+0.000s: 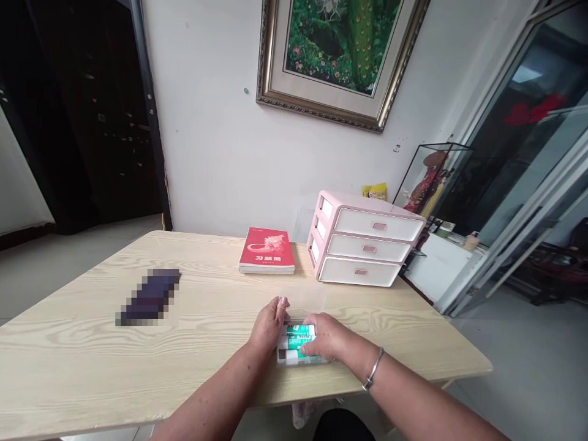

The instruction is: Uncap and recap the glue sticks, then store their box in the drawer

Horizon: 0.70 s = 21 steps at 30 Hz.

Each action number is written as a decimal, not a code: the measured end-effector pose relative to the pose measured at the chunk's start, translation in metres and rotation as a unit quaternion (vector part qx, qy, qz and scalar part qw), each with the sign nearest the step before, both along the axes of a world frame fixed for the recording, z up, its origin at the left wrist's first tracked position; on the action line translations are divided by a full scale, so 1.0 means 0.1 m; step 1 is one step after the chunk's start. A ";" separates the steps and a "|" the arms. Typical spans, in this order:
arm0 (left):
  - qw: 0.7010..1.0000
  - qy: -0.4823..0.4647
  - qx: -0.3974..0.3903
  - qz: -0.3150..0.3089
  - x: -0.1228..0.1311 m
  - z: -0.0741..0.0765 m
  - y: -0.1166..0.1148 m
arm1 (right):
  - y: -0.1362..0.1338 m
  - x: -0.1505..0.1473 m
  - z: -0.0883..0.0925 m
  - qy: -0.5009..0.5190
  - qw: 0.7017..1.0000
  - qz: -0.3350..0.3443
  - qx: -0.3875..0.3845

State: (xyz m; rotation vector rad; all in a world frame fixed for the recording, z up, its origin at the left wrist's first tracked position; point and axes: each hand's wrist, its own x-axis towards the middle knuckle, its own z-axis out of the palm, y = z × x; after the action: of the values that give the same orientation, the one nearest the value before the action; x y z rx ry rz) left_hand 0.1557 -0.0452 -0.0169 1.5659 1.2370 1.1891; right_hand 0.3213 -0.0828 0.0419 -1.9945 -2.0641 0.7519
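A clear plastic box (281, 362) lies near the front edge of the table, its transparent lid (309, 296) raised at the far side. Inside are several green-and-white glue sticks (294, 343), lying side by side. My left hand (270, 324) grips the box's left side, thumb pointing up and away. From the right, my right hand (325, 335) reaches over the box, its thumb on the nearer sticks and its fingers curled round the far end. The right hand covers the sticks' right ends.
A red book (266, 248) lies beyond the box. Right of it stands a pink-and-white three-drawer organizer (367, 239). A dark pixelated object (149, 298) rests on the left of the wooden table (202, 331). A framed picture (321, 110) hangs on the wall.
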 end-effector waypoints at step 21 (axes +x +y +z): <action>0.999 -0.014 -0.009 -0.051 -0.09 0.04 -0.03 | -0.21 0.04 0.08 -0.032 0.981 0.180 0.062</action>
State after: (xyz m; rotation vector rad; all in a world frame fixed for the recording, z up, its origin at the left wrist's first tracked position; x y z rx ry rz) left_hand 0.1469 -0.0480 -0.0132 1.5746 1.1324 1.1276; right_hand 0.3254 -0.1036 0.0495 -1.6206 -2.4807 0.6026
